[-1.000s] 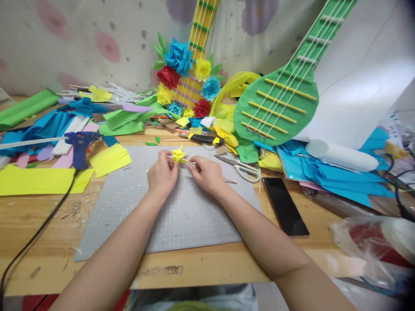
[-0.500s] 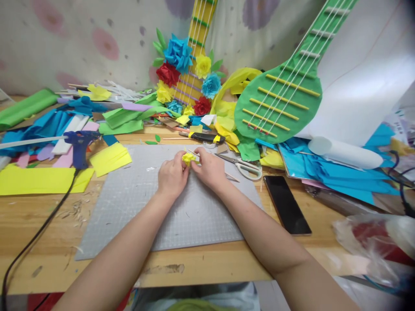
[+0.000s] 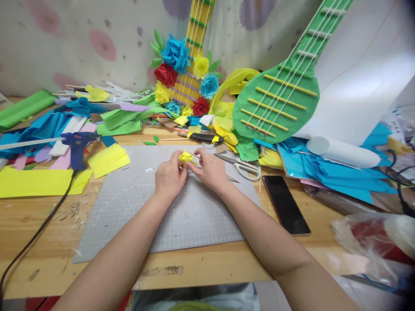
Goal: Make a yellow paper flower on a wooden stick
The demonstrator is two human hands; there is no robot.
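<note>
Between my two hands, above the grey cutting mat (image 3: 129, 216), is a small yellow paper flower (image 3: 186, 157). My left hand (image 3: 169, 175) pinches it from the left, fingers curled. On the other side my right hand (image 3: 210, 169) has its thumb and fingertips at the flower's petals, and a thin wooden stick (image 3: 232, 178) runs through its grip, one end poking out past the wrist. White-handled scissors (image 3: 248, 168) lie just right of that hand. Beyond the hands rests a black and yellow utility knife (image 3: 205, 138).
A blue glue gun (image 3: 78, 149) with its cord stands left, beside yellow paper sheets (image 3: 35, 183). Behind are a green paper instrument (image 3: 275, 103) and a yellow one with paper flowers (image 3: 186, 86). A phone (image 3: 285, 205) lies right, near blue paper (image 3: 337, 168).
The yellow flower has tipped slightly between my fingers and shows more of its petals. Both hands keep their hold; the whole view has shifted a little.
</note>
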